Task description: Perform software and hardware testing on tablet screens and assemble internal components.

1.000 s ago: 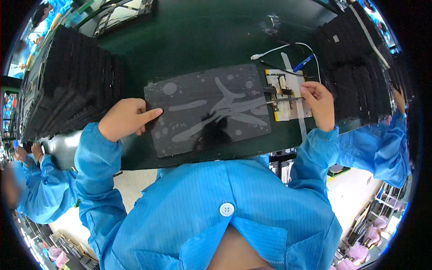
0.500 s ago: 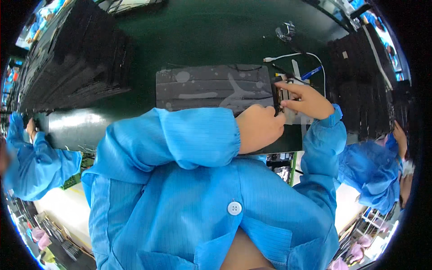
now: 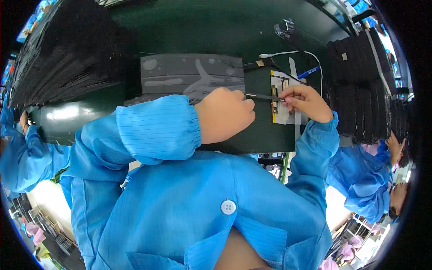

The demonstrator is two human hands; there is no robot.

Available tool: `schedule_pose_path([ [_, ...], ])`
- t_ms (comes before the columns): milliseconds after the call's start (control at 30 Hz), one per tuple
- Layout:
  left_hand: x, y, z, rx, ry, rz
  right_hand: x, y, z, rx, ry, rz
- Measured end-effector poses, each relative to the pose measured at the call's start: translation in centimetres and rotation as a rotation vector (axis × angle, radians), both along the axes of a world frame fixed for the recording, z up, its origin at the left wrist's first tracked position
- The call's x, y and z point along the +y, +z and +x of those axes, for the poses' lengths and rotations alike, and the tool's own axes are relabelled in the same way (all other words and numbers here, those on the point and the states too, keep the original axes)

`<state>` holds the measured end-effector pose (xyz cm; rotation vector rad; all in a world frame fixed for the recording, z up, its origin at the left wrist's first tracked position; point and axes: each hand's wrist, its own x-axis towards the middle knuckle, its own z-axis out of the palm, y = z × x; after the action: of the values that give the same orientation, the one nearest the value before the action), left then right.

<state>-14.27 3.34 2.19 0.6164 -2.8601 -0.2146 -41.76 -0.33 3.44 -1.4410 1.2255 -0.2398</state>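
Observation:
A flat dark panel (image 3: pixel 168 72) under a smudged clear film lies on the bench in front of me. My left hand (image 3: pixel 227 114) is closed at its near right corner, the fingertips mostly hidden behind the knuckles. From that edge a thin dark strip (image 3: pixel 262 96) reaches across to my right hand (image 3: pixel 306 102), which pinches its other end between thumb and fingers. Under my right hand lies a small pale board with yellow edges (image 3: pixel 276 118), now apart from the panel.
Tall stacks of dark sheets stand left (image 3: pixel 72 58) and right (image 3: pixel 355 85). Behind the board lie a white cable (image 3: pixel 292 53), a blue marker-like stick (image 3: pixel 308 73) and a clear crumpled item (image 3: pixel 284 29). Co-workers in blue sit at both sides.
The panel and my left hand have moved left, opening a gap to the board. My right hand has changed from fingers pressing on the board to pinching the strip.

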Motion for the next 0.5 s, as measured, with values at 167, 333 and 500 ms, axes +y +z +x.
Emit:
schedule_pose_path([
  [167, -0.9, 0.0, -2.4, -0.092, 0.004, 0.086, 0.3, -0.2, -1.0, 0.031, -0.024, 0.01],
  [333, -1.8, -0.8, -7.0, 0.35, 0.131, -0.087, 0.4, -0.7, -0.9, -0.16, -0.074, 0.042],
  [500, -2.6, -1.7, -8.4, 0.32, 0.154, 0.141, 0.1, -1.3, -0.5, -0.206, -0.108, 0.019],
])
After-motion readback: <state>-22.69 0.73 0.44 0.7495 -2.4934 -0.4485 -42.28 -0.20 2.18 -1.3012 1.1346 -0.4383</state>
